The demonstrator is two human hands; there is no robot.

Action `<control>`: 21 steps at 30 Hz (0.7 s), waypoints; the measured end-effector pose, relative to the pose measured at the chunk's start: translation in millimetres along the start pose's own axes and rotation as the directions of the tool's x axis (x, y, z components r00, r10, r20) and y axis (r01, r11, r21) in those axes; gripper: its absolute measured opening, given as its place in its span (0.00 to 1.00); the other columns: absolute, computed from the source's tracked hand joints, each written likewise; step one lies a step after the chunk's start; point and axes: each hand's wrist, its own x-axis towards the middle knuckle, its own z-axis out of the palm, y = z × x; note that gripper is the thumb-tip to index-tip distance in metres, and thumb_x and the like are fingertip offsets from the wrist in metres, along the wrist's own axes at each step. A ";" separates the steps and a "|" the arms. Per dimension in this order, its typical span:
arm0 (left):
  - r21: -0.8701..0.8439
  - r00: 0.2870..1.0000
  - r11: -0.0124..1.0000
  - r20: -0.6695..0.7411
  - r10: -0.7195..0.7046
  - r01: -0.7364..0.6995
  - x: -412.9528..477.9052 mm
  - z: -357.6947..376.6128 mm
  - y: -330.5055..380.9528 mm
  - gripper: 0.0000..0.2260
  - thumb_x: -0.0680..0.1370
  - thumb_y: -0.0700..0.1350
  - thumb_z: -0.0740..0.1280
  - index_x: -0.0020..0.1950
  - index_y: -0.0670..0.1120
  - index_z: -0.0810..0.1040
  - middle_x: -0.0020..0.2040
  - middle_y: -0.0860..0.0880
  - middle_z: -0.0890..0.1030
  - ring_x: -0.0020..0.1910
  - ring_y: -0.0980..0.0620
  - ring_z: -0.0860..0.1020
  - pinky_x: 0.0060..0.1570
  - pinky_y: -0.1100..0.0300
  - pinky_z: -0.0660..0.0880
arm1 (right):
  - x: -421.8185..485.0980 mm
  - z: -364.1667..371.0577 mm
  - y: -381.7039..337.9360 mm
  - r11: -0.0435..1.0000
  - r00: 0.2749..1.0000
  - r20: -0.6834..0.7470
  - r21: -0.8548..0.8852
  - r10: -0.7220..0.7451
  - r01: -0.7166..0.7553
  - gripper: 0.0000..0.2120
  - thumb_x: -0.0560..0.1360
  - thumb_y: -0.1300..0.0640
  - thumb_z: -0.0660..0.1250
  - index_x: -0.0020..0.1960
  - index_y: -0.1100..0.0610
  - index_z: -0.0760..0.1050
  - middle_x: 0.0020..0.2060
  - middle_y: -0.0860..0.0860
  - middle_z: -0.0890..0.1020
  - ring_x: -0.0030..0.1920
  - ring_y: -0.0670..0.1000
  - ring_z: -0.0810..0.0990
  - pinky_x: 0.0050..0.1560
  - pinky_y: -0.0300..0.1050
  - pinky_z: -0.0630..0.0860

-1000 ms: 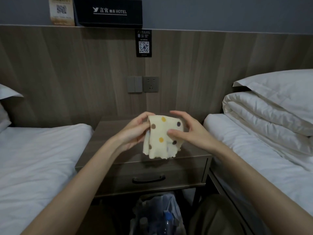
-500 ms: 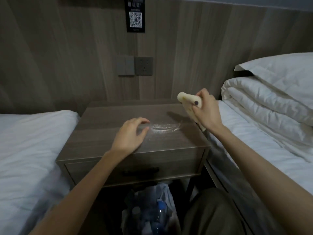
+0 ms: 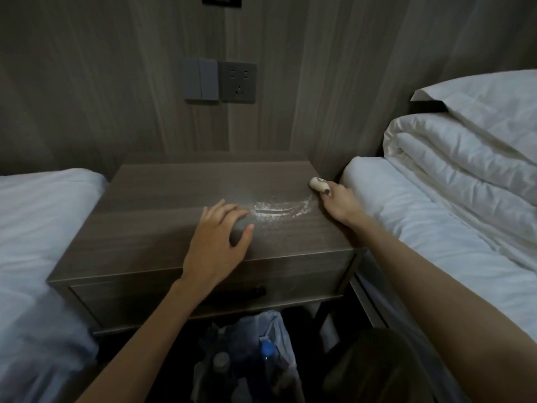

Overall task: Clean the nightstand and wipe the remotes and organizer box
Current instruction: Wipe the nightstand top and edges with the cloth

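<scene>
A brown wooden nightstand [image 3: 151,228] with one drawer stands between two beds. A smear of white powder [image 3: 279,210] lies on its top, right of centre. My right hand [image 3: 340,203] grips a bunched cream cloth with dark dots [image 3: 319,186] and holds it down at the top's right edge, just right of the powder. My left hand [image 3: 218,242] rests with spread, relaxed fingers on the top near the front, left of the powder, holding nothing. No remotes or organizer box are in view.
White beds flank the nightstand, the left bed [image 3: 37,234] and the right bed [image 3: 436,234], which carries a folded duvet [image 3: 465,158]. A switch and socket [image 3: 220,82] sit on the wood wall panel. A plastic bag with bottles [image 3: 250,359] lies on the floor under the drawer.
Both hands held the spread cloth a second ago. The left hand let go and settled on the nightstand top. The right hand bunched the cloth and lowered it to the right edge. The camera moved closer.
</scene>
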 end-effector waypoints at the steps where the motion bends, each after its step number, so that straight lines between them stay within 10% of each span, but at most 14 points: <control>1: -0.007 1.000 1.000 -0.003 -0.003 0.003 2.4 -0.6 -0.4 0.23 0.77 0.61 0.54 0.64 0.51 0.76 0.66 0.51 0.75 0.73 0.52 0.64 0.74 0.54 0.50 | 4.4 -0.5 -0.6 1.000 1.000 -0.017 0.012 0.002 -0.002 0.17 0.81 0.60 0.55 0.69 0.60 0.70 0.63 0.63 0.77 0.64 0.66 0.73 0.61 0.51 0.69; 10: 0.086 0.998 0.996 -0.056 0.013 -0.008 50.2 -11.8 -16.9 0.17 0.80 0.54 0.61 0.67 0.49 0.75 0.66 0.49 0.76 0.71 0.49 0.68 0.74 0.52 0.57 | 90.5 -0.5 -26.9 0.969 0.943 -0.277 0.113 -0.182 0.220 0.21 0.76 0.68 0.58 0.65 0.55 0.77 0.61 0.54 0.80 0.63 0.55 0.77 0.63 0.44 0.72; 18: 0.170 0.997 0.985 -0.068 -0.021 0.032 74.5 -9.9 -45.0 0.19 0.79 0.54 0.63 0.68 0.49 0.75 0.67 0.49 0.76 0.71 0.49 0.67 0.72 0.50 0.63 | 175.8 38.5 -25.0 0.963 0.970 -0.051 0.124 -0.236 0.241 0.19 0.76 0.65 0.58 0.60 0.51 0.80 0.61 0.53 0.81 0.63 0.54 0.77 0.67 0.49 0.71; 21: 0.195 0.998 0.979 -0.034 -0.047 0.053 79.0 -9.1 -53.3 0.20 0.79 0.56 0.62 0.69 0.51 0.74 0.69 0.50 0.73 0.74 0.51 0.63 0.74 0.51 0.59 | 188.7 55.8 -16.1 0.986 0.985 0.111 0.121 -0.130 0.116 0.16 0.76 0.45 0.58 0.61 0.35 0.75 0.68 0.46 0.75 0.68 0.52 0.72 0.72 0.48 0.64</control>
